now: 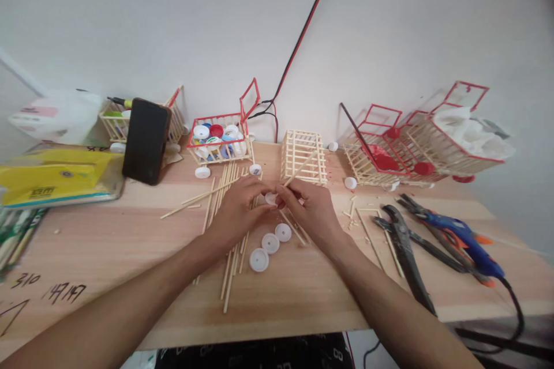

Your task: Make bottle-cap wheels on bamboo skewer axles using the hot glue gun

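My left hand pinches a white bottle cap by its edge, over the middle of the table. Close against it, my right hand grips a thin wooden stick that slants up to the right. The stick's lower end is hidden by my fingers, so I cannot tell whether it touches the cap. Three more white caps lie in a slanting row just below my hands. Loose wooden sticks lie under and beside my left hand. Behind my right hand stands a plain stick basket.
A small cart filled with caps stands at the back, with more red-rimmed carts to the right. Pliers and a blue glue gun lie at right. A phone leans at left near a yellow packet.
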Available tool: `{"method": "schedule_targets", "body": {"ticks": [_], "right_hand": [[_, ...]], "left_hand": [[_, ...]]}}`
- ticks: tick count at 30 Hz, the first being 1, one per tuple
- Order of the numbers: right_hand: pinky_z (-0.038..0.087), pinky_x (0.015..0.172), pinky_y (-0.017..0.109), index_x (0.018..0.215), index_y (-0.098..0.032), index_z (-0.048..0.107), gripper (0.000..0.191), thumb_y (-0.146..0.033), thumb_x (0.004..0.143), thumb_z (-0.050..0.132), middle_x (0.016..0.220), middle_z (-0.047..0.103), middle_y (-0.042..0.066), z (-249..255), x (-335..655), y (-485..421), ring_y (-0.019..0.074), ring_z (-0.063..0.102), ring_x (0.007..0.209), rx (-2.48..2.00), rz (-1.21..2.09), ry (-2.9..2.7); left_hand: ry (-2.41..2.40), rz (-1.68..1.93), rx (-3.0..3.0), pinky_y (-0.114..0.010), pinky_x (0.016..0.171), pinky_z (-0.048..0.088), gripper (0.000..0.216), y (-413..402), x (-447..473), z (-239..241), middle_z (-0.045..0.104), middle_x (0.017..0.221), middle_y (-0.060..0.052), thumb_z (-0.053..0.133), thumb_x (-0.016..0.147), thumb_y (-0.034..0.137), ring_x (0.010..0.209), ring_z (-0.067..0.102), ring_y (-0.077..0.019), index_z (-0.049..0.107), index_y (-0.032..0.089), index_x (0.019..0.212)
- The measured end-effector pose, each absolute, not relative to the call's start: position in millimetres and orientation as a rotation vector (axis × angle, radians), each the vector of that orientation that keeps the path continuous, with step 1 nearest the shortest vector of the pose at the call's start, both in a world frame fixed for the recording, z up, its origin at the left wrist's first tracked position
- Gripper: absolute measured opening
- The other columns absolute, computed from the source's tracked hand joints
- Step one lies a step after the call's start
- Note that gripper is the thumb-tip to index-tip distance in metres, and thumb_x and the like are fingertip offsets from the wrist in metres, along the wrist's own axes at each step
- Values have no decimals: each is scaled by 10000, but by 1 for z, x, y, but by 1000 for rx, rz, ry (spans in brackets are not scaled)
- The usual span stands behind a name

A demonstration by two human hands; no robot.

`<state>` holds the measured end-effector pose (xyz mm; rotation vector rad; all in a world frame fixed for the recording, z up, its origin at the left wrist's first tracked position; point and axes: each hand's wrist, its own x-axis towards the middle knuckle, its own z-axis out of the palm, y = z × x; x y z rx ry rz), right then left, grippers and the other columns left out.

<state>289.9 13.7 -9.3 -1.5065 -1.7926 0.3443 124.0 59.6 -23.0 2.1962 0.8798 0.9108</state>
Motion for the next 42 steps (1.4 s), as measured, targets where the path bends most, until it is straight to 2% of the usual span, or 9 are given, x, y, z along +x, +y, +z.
{"method": "schedule_targets", "body": {"ticks": [42], "right_hand": [[409,581,204,669,-185,632,283,-285,907,516,627,668,-11,-11,291,14,103,616,597,-1476,358,-1786]], "left_hand": [[874,927,2247,-360,940,428,240,60,124,-26,662,1056,-12,687,760,170,1040,560,-186,672,221,994]]}}
